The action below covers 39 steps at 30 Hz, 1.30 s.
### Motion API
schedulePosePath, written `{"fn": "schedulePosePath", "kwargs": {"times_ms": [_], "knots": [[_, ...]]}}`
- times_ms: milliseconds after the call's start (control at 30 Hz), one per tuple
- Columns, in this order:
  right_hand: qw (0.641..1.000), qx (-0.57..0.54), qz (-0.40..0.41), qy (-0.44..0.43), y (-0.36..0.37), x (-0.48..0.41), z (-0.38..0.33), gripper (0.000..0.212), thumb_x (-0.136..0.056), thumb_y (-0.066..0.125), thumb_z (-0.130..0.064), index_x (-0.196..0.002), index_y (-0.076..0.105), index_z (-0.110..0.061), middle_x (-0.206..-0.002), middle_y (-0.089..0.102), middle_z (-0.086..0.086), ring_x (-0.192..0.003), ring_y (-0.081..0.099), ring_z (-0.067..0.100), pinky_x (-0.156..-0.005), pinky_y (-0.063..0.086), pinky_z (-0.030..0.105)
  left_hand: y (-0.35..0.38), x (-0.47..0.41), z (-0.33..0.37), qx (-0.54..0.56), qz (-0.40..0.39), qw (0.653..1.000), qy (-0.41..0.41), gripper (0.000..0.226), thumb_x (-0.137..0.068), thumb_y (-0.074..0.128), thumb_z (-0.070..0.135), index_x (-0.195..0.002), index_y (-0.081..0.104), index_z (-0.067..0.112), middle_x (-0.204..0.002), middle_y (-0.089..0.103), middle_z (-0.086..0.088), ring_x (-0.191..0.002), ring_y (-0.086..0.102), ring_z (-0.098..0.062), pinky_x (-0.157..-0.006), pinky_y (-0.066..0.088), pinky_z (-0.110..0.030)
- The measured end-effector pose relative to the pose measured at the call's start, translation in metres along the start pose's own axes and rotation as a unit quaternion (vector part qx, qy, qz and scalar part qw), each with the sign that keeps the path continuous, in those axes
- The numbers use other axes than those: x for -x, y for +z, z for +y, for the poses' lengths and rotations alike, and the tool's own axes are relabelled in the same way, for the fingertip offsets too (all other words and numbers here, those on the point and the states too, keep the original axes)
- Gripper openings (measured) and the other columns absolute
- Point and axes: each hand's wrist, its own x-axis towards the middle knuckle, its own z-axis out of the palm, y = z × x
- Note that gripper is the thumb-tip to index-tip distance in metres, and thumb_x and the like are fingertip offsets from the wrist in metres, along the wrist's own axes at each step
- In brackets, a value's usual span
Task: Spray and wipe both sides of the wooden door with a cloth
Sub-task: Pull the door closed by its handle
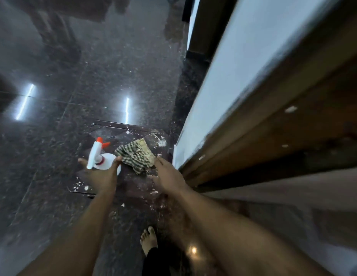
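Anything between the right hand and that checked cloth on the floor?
Nothing visible. The open right hand is right at the near edge of the checked cloth; the spray bottle sits off to the left, at the left hand.

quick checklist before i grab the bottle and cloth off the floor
1. Spray bottle within reach of left hand: ok, fingers spread around it.
2. Left hand gripping bottle: not ok, fingers not closed.
3. Cloth within reach of right hand: ok, fingertips at its edge.
4. Right hand holding cloth: not ok, hand open.
5. Liquid in bottle: cannot tell.
6. Wooden door close by: ok, on the right.
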Motion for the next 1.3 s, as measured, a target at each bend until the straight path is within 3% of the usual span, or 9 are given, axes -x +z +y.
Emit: {"fn": "schedulePosePath", "kwargs": {"times_ms": [100, 200, 400, 533, 633, 700, 833, 1100, 1300], "knots": [[0.999, -0.039, 0.023, 0.009, -0.017, 0.038, 0.011, 0.067, -0.098, 0.058, -0.034, -0.154, 0.03, -0.013, -0.162, 0.026, 0.007, -0.147, 0.028, 0.025, -0.117, 0.03, 0.038, -0.002, 0.039, -0.004, -0.049, -0.02, 0.996, -0.065, 0.124, -0.056, 0.079, 0.062, -0.148, 0.02, 0.003, -0.147, 0.038, -0.018, -0.135, 0.038, -0.03, -0.113, 0.031, -0.039], [0.998, -0.063, 0.027, 0.013, -0.029, 0.093, 0.031, 0.053, -0.097, 0.059, -0.034, -0.144, 0.047, -0.012, -0.153, 0.041, 0.009, -0.141, 0.037, 0.026, -0.114, 0.032, 0.035, -0.001, 0.1, -0.01, -0.118, -0.092, 0.988, -0.047, 0.094, -0.072, 0.07, 0.061, -0.138, 0.04, 0.001, -0.136, 0.05, -0.023, -0.127, 0.046, -0.04, -0.105, 0.039, -0.048], [0.998, -0.051, 0.04, 0.025, -0.07, 0.246, 0.124, 0.042, -0.101, 0.053, -0.036, -0.138, 0.056, -0.017, -0.141, 0.055, 0.012, -0.129, 0.049, 0.031, -0.103, 0.039, 0.036, 0.029, 0.282, 0.012, -0.293, -0.339, 0.889, 0.095, 0.038, -0.091, 0.058, 0.041, -0.066, 0.066, 0.013, -0.071, 0.069, -0.012, -0.074, 0.065, -0.03, -0.068, 0.049, -0.032], [0.988, -0.111, 0.075, 0.078, -0.106, 0.364, 0.211, 0.043, -0.098, 0.044, -0.033, -0.125, 0.064, -0.006, -0.132, 0.06, 0.018, -0.12, 0.055, 0.035, -0.102, 0.045, 0.039, 0.079, 0.415, 0.054, -0.349, -0.462, 0.777, 0.245, 0.018, -0.093, 0.059, 0.027, -0.096, 0.073, 0.016, -0.1, 0.07, -0.008, -0.093, 0.064, -0.021, -0.069, 0.041, -0.025], [0.969, -0.128, 0.123, 0.175, -0.13, 0.444, 0.275, 0.059, -0.097, 0.033, -0.041, -0.129, 0.058, 0.003, -0.135, 0.056, 0.021, -0.122, 0.052, 0.038, -0.087, 0.048, 0.021, 0.132, 0.505, 0.087, -0.353, -0.485, 0.734, 0.317, 0.014, -0.085, 0.067, 0.029, -0.076, 0.067, 0.019, -0.091, 0.069, -0.018, -0.094, 0.066, -0.03, -0.067, 0.038, -0.025], [0.964, -0.103, 0.146, 0.198, -0.141, 0.492, 0.328, 0.071, -0.088, 0.027, -0.051, -0.124, 0.062, -0.001, -0.133, 0.058, 0.018, -0.119, 0.055, 0.039, -0.091, 0.046, 0.031, 0.167, 0.575, 0.116, -0.353, -0.501, 0.707, 0.354, 0.011, -0.086, 0.068, 0.025, -0.087, 0.069, 0.014, -0.094, 0.07, -0.016, -0.096, 0.065, -0.029, -0.066, 0.037, -0.023], [0.939, -0.088, 0.169, 0.287, -0.18, 0.571, 0.398, 0.05, -0.095, 0.04, -0.039, -0.127, 0.06, -0.007, -0.134, 0.058, 0.016, -0.119, 0.056, 0.037, -0.1, 0.043, 0.04, 0.221, 0.703, 0.185, -0.309, -0.498, 0.664, 0.464, 0.037, -0.089, 0.064, 0.03, -0.118, 0.062, 0.008, -0.115, 0.067, -0.011, -0.108, 0.062, -0.027, -0.083, 0.044, -0.027], [0.878, -0.038, 0.25, 0.406, -0.25, 0.69, 0.49, 0.036, -0.096, 0.052, -0.035, -0.128, 0.06, -0.019, -0.128, 0.061, 0.009, -0.116, 0.059, 0.029, -0.091, 0.05, 0.041, 0.324, 0.896, 0.284, -0.213, -0.356, 0.596, 0.688, 0.045, -0.09, 0.054, 0.037, -0.12, 0.051, 0.003, -0.125, 0.053, -0.019, -0.118, 0.047, -0.038, -0.098, 0.037, -0.046], [0.838, 0.015, 0.335, 0.43, -0.272, 0.74, 0.538, 0.046, -0.097, 0.054, -0.041, -0.138, 0.051, -0.019, -0.131, 0.056, 0.006, -0.122, 0.052, 0.026, -0.092, 0.05, 0.043, 0.417, 0.939, 0.295, -0.328, -0.449, 0.566, 0.608, 0.039, -0.085, 0.049, 0.037, -0.115, 0.059, 0.015, -0.129, 0.055, -0.015, -0.117, 0.053, -0.038, -0.1, 0.045, -0.043]]}}
